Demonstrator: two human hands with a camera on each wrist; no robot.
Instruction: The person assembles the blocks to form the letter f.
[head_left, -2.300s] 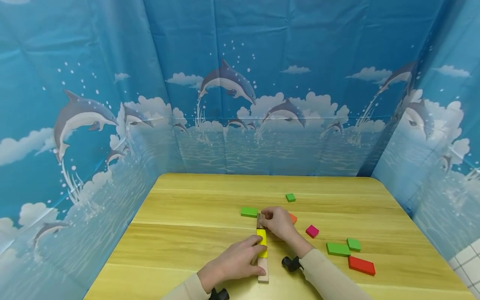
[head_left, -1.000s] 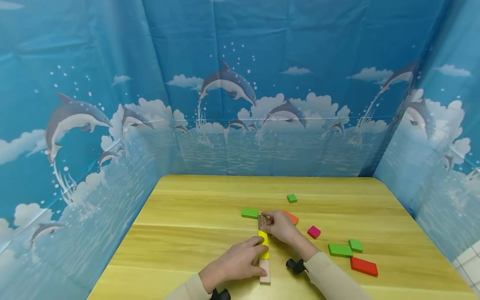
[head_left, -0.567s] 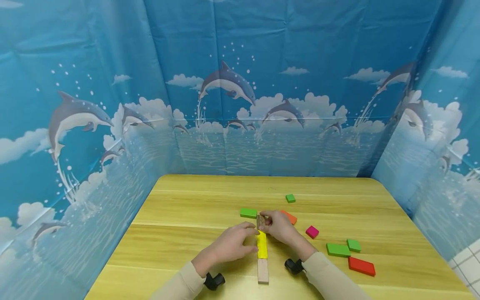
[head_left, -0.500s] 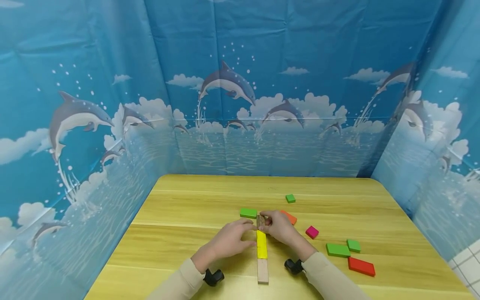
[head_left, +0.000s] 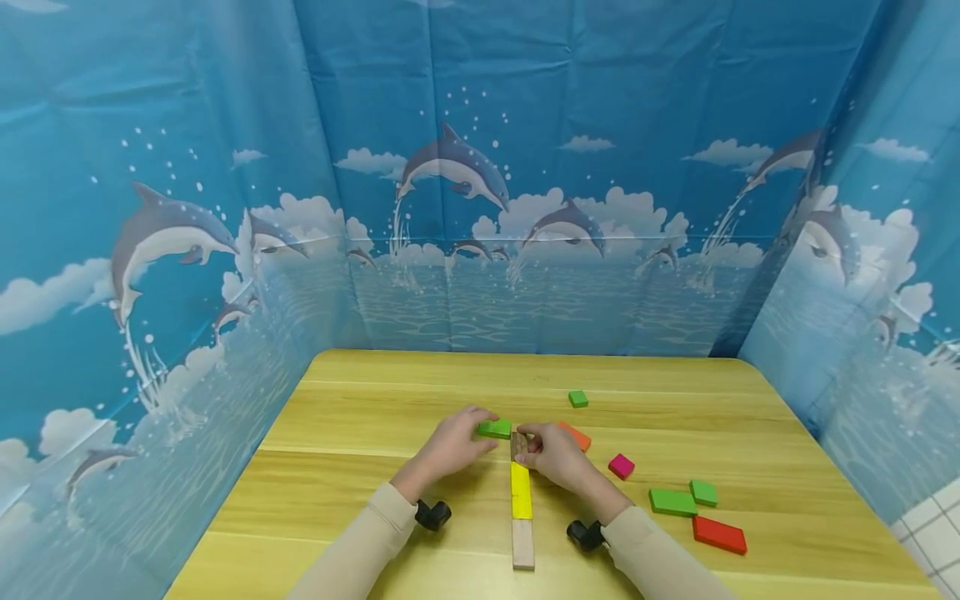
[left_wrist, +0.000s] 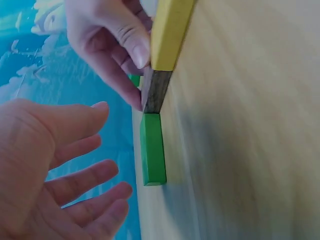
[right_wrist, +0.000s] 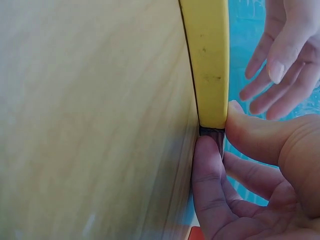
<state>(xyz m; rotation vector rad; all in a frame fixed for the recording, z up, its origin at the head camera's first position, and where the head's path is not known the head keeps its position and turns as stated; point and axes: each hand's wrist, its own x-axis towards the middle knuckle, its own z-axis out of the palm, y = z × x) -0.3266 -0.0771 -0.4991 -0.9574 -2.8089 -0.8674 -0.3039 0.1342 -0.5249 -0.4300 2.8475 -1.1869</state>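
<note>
A row of flat blocks runs away from me in the head view: a pale wood block (head_left: 523,546), a yellow block (head_left: 521,492) and a dark brown block (head_left: 517,442). My right hand (head_left: 558,457) pinches the brown block, thumb by the joint with the yellow one. A green block (head_left: 495,429) lies crosswise at the far end, its end against the brown block. My left hand (head_left: 453,442) hovers at the green block's left end. In the left wrist view its fingers (left_wrist: 97,175) are spread and apart from the block.
Right of the row lie an orange block (head_left: 574,437), a magenta block (head_left: 621,466), a long green block (head_left: 672,502), a small green block (head_left: 703,492) and a red block (head_left: 719,535). Another small green block (head_left: 577,399) sits farther back. A dolphin-print curtain (head_left: 480,308) borders the table.
My left hand has lifted off the yellow and pale blocks and moved forward to the green block's left end. My right hand stays on the brown block.
</note>
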